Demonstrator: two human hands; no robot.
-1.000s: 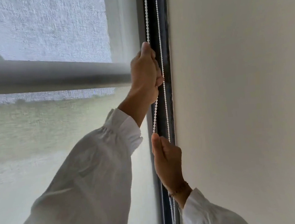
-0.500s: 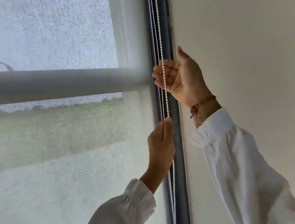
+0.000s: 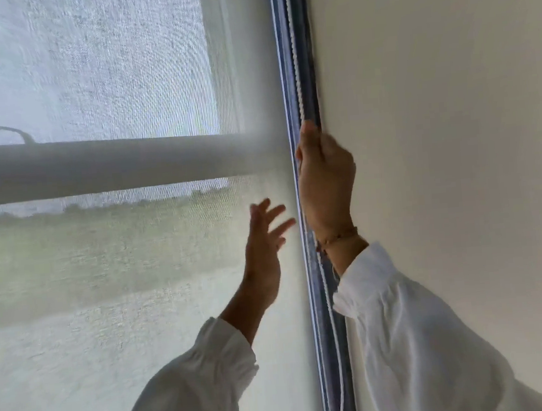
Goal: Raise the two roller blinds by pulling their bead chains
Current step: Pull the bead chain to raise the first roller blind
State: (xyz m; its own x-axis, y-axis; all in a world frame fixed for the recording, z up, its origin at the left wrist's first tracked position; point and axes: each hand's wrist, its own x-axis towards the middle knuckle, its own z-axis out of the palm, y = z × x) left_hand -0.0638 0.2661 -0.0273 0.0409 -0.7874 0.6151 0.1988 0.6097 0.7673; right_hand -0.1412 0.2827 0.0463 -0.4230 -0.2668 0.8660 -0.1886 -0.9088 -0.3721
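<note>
— While two hands are up, which one has the bead chain (image 3: 297,72)?
— One only; the right hand (image 3: 326,180) is fisted round it at about 1 o'clock from the left hand (image 3: 264,255); the chain runs straight up the dark window frame (image 3: 286,56) toward 12 o'clock and hangs down past the wrist, which wears one bracelet (image 3: 336,237).
— And the left?
— Fingers spread, empty, apart from the chain, in front of one sheer roller blind (image 3: 106,285); one horizontal bar (image 3: 112,163) shows through it at 9 o'clock; two white sleeves (image 3: 422,339).
</note>
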